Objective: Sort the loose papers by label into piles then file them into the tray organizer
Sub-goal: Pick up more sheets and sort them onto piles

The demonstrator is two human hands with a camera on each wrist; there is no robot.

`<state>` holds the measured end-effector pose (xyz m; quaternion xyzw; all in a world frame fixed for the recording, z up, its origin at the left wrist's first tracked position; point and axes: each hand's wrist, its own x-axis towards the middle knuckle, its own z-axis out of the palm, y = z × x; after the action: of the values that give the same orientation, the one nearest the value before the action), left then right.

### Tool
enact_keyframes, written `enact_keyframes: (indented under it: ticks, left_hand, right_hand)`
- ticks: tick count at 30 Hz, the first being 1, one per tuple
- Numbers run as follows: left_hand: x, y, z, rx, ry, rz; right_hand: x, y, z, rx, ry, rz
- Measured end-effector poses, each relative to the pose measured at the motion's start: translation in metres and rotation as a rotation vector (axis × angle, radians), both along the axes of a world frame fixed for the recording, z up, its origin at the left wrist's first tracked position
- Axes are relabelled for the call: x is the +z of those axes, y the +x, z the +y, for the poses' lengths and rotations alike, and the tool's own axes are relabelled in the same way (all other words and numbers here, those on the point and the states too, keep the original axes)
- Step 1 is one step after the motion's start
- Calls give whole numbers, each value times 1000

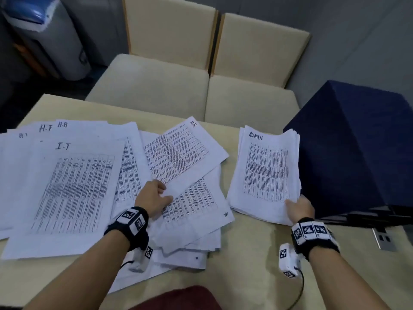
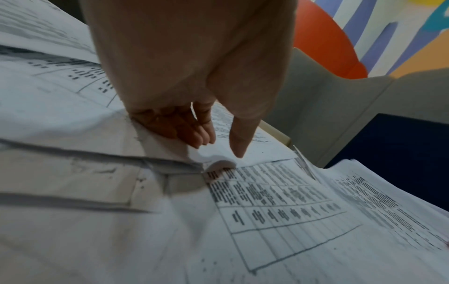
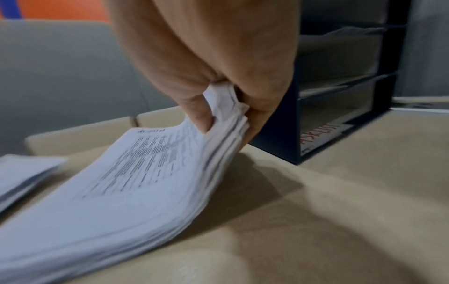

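We note the right hand [image 1: 299,209] pinching the limp, drooping ADMIN stack [image 1: 267,173] at its corner; left hand [image 1: 154,195] pinches an H.R sheet [image 1: 185,151]. Support underneath advised.

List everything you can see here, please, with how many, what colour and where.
ADMIN stack: one, white, right of the table, corner pinched.
HR sheet: one, white, centre, atop loose papers.
IT sheet: one, white, left.
Tray organizer: one, dark blue, far right.
Table: one, beige.
Chairs: two, cream, behind.
Bin: one, grey with blue lid, far left.
Left hand: holds the HR sheet.
Right hand: grip on the ADMIN stack.
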<state>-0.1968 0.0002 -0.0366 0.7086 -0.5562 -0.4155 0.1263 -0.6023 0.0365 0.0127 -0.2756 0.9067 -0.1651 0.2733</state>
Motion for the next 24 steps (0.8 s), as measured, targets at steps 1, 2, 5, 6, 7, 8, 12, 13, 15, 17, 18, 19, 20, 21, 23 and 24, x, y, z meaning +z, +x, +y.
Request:
enact_keyframes:
  ticks: [1,2,5,6,7,8,12,13,15,17,18,19,20,21,23,24]
  left_hand:
    - [0,0,0,-3,-6,-6]
    - [1,0,-1,-4,-2,-5]
    - [3,-1,0,11,1,12]
    - [4,-1,1,22,0,21]
    - [6,-1,2,32,-8,41]
    - [8,-2,3,39,-25,60]
    - [23,7,7,90,-197,49]
    - [26,14,7,105,-236,30]
    - [28,32,6,126,-262,0]
    - [26,53,4,142,-243,-29]
    - [24,63,3,147,-212,-36]
    - [23,72,2,144,-169,-36]
    - [21,79,0,133,-128,-31]
    - [18,86,-1,120,-91,-13]
    - [12,97,0,116,-35,63]
    - [9,102,-1,121,-14,111]
  right_hand:
    - [-1,2,-3,9,12,56]
    - [-1,6,-6,32,4,118]
    - [2,33,-16,229,-163,312]
    - [3,46,-20,312,-237,342]
    - [4,62,-24,396,-294,323]
    - [4,79,-28,470,-326,244]
    - [-1,143,-40,561,-126,-248]
    - [-3,154,-43,572,-44,-282]
    - [-10,170,-47,563,64,-298]
    - [-17,177,-51,488,91,-334]
    - [-22,179,-53,447,90,-347]
    - [-22,182,-53,399,99,-343]
    - [-24,184,-53,351,100,-316]
    - [-23,189,-52,293,118,-281]
    - [-22,199,-49,191,148,-278]
    - [-23,203,-48,165,150,-310]
